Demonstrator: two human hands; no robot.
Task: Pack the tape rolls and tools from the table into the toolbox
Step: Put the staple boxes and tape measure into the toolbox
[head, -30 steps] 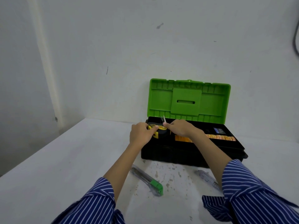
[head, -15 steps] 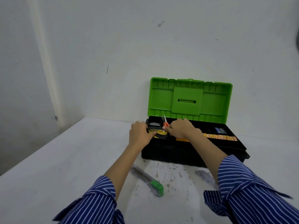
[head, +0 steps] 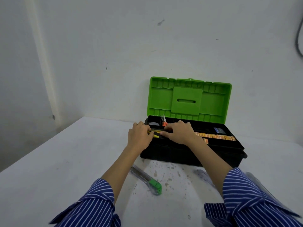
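Lowered since a second ago: yellow tool (head: pixel 155 134), pinched by left hand (head: pixel 139 136) and right hand (head: pixel 178 132) fingers, seating in toolbox (head: pixel 188 154) at centre frame. Next: release, fetch utility knife (head: pixel 146 180), lower centre.

no readable text, printing on the yellow tool (head: pixel 155 134) and orange strip (head: pixel 216 137) too blurred

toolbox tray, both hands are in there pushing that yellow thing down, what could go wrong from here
1. The scissors stand blades-up just behind the right hand; lifting the hand back could catch them.
2. The yellow tool lies across the tray edge between the left hand and the right; if not seated, the green lid may not close.
3. The utility knife still lies on the table under the left forearm, easy to knock.
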